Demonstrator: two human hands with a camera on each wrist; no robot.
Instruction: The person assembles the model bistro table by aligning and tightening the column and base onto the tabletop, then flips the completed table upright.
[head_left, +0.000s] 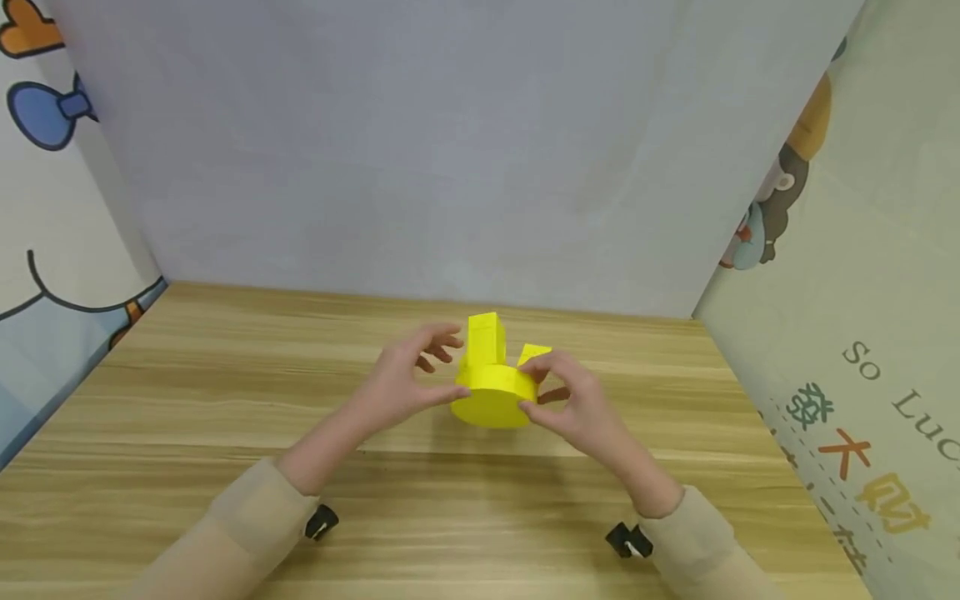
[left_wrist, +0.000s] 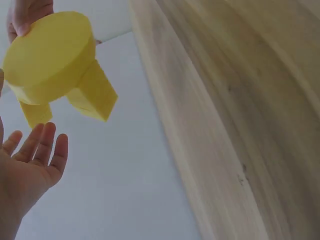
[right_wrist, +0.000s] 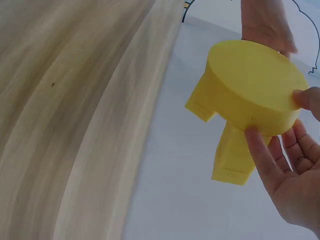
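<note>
A yellow round disc with block-like legs (head_left: pixel 495 408), like a small stool, is tilted with its flat face toward me and its legs pointing away. My right hand (head_left: pixel 581 404) pinches its rim on the right; in the right wrist view the thumb lies on the flat face and a finger presses the side. My left hand (head_left: pixel 401 379) is at the left side, its thumb at the rim and its other fingers loosely spread beside a leg. In the left wrist view, those fingers (left_wrist: pixel 45 147) are apart from the leg, and the thumb is mostly out of frame.
The wood-grain table (head_left: pixel 420 517) lies under both hands, with a pale grey wall panel (head_left: pixel 420 167) behind it. Cartoon-printed panels stand at the left (head_left: pixel 75 208) and right (head_left: pixel 840 333). Black devices (head_left: pixel 322 522) are at both wrists.
</note>
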